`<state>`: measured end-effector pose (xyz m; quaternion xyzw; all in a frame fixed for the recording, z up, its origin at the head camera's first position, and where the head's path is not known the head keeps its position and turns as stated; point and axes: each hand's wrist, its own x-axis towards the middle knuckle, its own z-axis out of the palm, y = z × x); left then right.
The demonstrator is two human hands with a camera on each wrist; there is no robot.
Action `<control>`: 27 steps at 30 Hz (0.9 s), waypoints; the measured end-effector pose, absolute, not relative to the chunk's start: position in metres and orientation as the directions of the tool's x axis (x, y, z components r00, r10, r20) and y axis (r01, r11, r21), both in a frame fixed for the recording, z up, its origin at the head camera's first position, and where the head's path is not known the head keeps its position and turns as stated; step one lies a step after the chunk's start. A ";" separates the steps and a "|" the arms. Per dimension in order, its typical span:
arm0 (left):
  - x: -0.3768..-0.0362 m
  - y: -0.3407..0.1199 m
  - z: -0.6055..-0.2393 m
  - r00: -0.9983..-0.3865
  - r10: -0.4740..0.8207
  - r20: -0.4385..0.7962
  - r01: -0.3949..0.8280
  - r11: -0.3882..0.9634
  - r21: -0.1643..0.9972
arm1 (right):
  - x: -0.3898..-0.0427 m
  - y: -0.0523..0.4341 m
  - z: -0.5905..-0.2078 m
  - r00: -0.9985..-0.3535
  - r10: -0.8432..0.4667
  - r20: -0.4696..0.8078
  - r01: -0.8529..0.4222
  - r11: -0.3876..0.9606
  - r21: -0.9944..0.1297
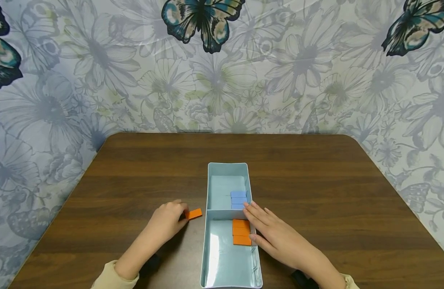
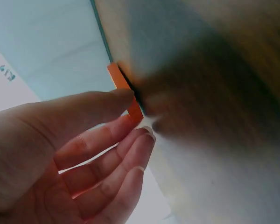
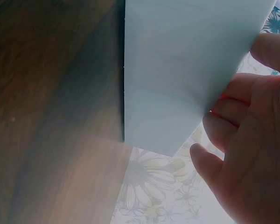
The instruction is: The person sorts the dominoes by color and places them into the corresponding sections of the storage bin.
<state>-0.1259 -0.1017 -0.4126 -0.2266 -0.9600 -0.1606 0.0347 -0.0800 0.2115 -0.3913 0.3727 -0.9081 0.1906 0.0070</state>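
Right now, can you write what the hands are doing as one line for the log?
left hand: pinches orange block on table | right hand: fingers straight against tray wall | tray: blue blocks far compartment, orange blocks near

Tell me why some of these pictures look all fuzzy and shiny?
Head view: sharp, with a pale glare streak on the light blue plastic tray's floor. Left wrist view: the brown wooden table is smeared by blur, though the left hand pinching the small orange rectangular block is clearer. Right wrist view: table soft and blurred, right hand close and brightly lit.
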 end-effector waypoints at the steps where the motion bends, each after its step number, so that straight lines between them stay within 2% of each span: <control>1: -0.127 -0.103 -0.412 -0.898 0.419 0.134 0.439 0.844 0.309 | -0.080 0.211 -0.391 -0.722 -0.675 0.156 -0.680 0.650 -0.339; 10: -0.130 -0.112 -0.398 -0.919 0.380 0.108 0.388 0.821 0.418 | -0.080 0.211 -0.390 -0.724 -0.673 0.150 -0.677 0.652 -0.341; 18: -0.120 -0.120 -0.372 -0.904 0.358 0.234 0.427 0.780 0.457 | -0.080 0.211 -0.390 -0.722 -0.677 0.143 -0.677 0.651 -0.344; 23: -0.105 -0.110 -0.353 -0.877 0.357 0.320 0.475 0.735 0.484 | -0.080 0.211 -0.390 -0.732 -0.669 0.126 -0.664 0.661 -0.349; 27: -0.094 -0.092 -0.345 -0.827 0.441 0.348 0.562 0.659 0.500 | -0.082 0.211 -0.390 -0.740 -0.663 0.109 -0.653 0.670 -0.353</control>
